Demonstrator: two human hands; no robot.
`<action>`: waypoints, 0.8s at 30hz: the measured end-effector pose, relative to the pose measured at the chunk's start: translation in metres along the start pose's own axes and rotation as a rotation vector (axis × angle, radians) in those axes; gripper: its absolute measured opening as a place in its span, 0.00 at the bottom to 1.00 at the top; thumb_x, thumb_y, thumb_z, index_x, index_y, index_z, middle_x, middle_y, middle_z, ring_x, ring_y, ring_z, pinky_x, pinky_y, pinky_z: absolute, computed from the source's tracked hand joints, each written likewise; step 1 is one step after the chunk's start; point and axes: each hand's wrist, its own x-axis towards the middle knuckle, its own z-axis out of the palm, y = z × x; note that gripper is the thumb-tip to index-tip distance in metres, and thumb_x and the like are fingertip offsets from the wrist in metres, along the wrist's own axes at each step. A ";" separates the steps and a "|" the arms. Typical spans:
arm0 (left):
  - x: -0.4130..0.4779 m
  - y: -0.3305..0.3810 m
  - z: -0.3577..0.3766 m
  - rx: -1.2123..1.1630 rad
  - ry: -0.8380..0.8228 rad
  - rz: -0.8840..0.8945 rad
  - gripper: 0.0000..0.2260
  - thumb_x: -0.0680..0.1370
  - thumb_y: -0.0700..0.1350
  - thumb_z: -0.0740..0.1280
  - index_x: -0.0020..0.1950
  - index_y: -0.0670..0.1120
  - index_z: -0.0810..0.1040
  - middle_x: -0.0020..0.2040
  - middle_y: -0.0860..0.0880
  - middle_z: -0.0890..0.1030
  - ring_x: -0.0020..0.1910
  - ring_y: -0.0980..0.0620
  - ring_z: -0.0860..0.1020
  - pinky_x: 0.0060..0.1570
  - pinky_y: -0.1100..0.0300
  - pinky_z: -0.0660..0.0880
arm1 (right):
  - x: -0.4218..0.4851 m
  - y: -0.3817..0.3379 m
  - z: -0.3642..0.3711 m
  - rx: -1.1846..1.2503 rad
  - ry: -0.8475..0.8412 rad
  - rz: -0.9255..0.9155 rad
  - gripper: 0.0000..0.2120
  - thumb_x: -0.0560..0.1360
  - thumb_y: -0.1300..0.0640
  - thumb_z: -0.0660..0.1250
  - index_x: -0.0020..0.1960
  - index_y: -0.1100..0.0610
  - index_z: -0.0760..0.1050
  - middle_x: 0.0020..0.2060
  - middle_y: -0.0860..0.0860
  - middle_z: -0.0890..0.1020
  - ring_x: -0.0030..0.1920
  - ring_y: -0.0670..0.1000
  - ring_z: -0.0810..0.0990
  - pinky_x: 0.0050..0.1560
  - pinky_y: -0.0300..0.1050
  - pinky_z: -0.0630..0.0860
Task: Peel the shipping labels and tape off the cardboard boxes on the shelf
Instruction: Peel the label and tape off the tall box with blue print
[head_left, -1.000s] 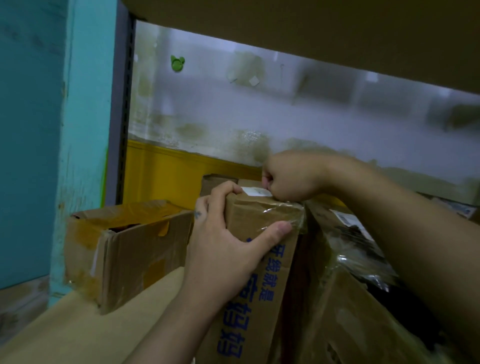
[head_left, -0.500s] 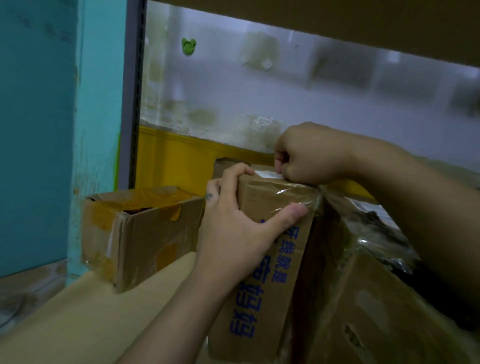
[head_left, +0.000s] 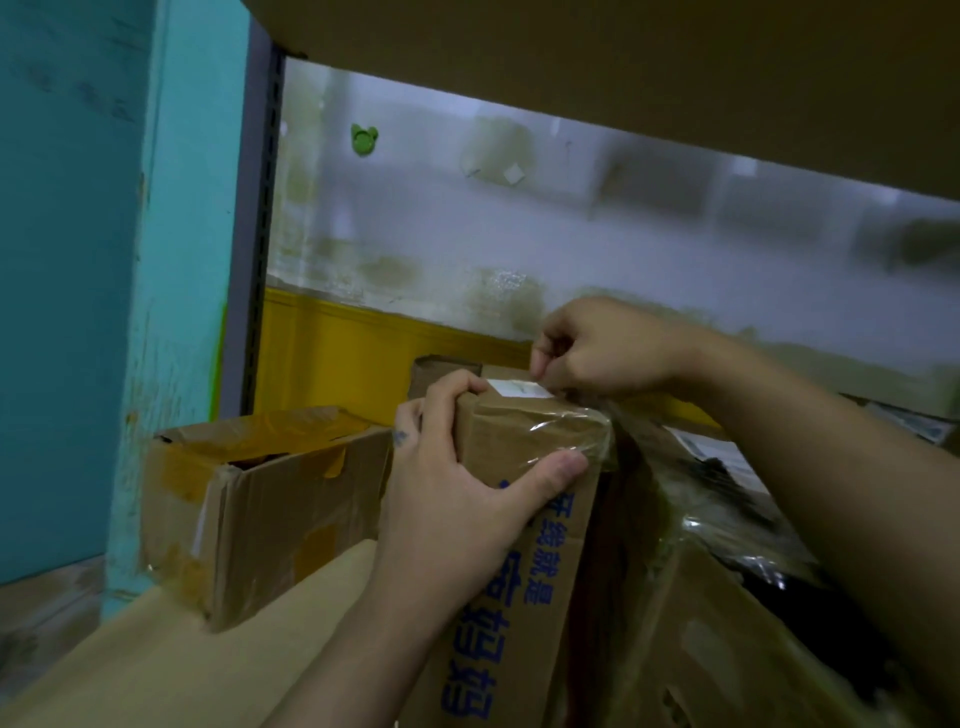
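Shelf board (head_left: 156, 670), pale brown, runs along the bottom of the view and carries several cardboard boxes. Nearest on it stands the tall box (head_left: 519, 597), upright, with blue printed characters down its front face.

The left hand (head_left: 457, 499) grips the tall box at its upper left corner: fingers curled over the top edge, thumb pressed flat on the front face. The thumb tip lies on the clear tape (head_left: 571, 431), which wraps the top of the tall box and is wrinkled at its right corner.

Just right of the tall box, touching it, leans a wrapped box (head_left: 701, 649) covered in glossy film. Left of the tall box, apart from it, sits an open box (head_left: 270, 499) with orange tape on its flaps.

A white label (head_left: 519, 388) lies flat on top of the tall box. The right hand (head_left: 597, 348) is above the tall box's top right, fingers curled, thumb and forefinger pinching the far edge of the label. Whether any of it is lifted cannot be told.

Behind the tall box, part of another box (head_left: 441, 369) shows. Beyond that is a yellow band (head_left: 353, 358) under a stained white wall (head_left: 519, 249) bearing a small green piece (head_left: 363, 139). An upper shelf (head_left: 623, 62) spans overhead, and a teal pillar (head_left: 171, 260) stands far left of the tall box.
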 end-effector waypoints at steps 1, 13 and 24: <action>0.000 0.000 0.000 0.001 0.001 0.001 0.35 0.54 0.77 0.67 0.58 0.70 0.63 0.58 0.60 0.67 0.53 0.66 0.71 0.45 0.70 0.68 | -0.002 0.002 -0.002 0.047 -0.008 -0.010 0.05 0.73 0.63 0.68 0.45 0.56 0.82 0.37 0.53 0.84 0.36 0.48 0.81 0.36 0.39 0.77; -0.001 -0.002 0.000 0.016 0.012 0.006 0.33 0.55 0.76 0.67 0.57 0.71 0.62 0.58 0.62 0.66 0.54 0.66 0.71 0.46 0.67 0.71 | -0.003 0.001 -0.004 0.058 0.012 -0.046 0.06 0.73 0.63 0.69 0.44 0.55 0.84 0.39 0.54 0.85 0.39 0.53 0.84 0.39 0.43 0.80; -0.004 -0.001 0.002 0.016 0.030 0.018 0.33 0.54 0.76 0.67 0.56 0.71 0.63 0.58 0.60 0.67 0.54 0.66 0.71 0.47 0.68 0.70 | 0.003 -0.011 -0.005 -0.054 -0.038 0.011 0.07 0.74 0.61 0.66 0.45 0.61 0.83 0.39 0.55 0.84 0.37 0.49 0.80 0.44 0.46 0.79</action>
